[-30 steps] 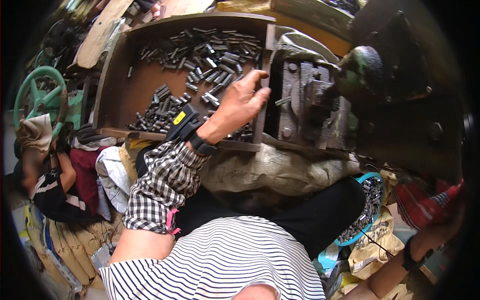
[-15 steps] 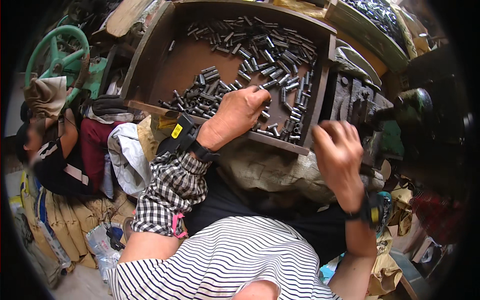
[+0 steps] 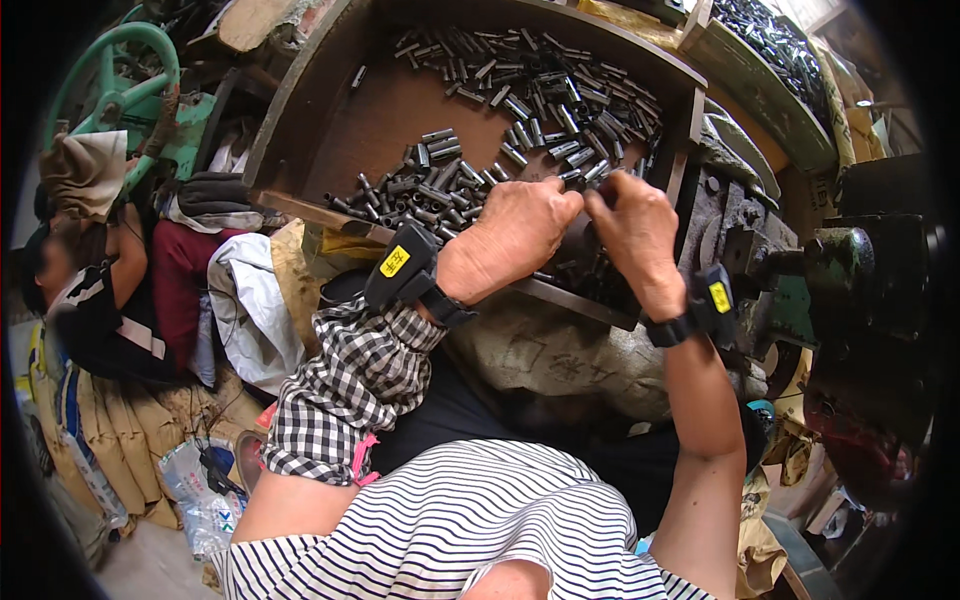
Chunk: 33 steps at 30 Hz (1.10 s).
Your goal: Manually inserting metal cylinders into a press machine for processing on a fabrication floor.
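A shallow brown wooden tray (image 3: 385, 110) holds many short, shiny metal tubes (image 3: 545, 95), one pile at the back right and another at the front. Over its front right part, my left hand (image 3: 515, 230) is closed, thumb and fingers pinched together. My right hand (image 3: 640, 225) is close to its fingertips, fingers curled inward and also closed. Metal tubes show right at both sets of fingertips. Whether those tubes are gripped or lie in the tray behind, I cannot make out. My hands cover part of the tray's front right corner.
A dark, greasy machine (image 3: 860, 270) stands at the right. Behind it, a second bin (image 3: 770, 60) holds more metal pieces. At the left are a green handwheel (image 3: 110, 95) and a person (image 3: 110, 300). A pale sack (image 3: 560, 350) lies under the tray's front edge.
My right hand has moved left and forward from beside the tray to meet my left hand over it. My left hand has shifted slightly right. The view has shifted a little.
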Each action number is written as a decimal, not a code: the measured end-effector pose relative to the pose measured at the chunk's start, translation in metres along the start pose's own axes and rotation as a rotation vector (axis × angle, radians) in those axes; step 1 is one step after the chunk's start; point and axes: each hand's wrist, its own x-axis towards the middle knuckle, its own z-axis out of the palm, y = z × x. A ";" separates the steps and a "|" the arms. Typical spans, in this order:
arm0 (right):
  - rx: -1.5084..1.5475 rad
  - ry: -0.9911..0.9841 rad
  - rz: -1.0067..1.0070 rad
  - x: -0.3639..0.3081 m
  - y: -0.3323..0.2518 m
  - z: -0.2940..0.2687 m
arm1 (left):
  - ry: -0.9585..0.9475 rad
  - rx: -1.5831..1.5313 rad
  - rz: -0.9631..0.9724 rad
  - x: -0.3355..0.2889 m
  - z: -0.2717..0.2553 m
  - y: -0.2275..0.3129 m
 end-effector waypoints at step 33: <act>1.342 -0.019 0.481 -0.062 0.038 -0.051 | -0.252 -1.384 -0.493 0.022 0.002 0.036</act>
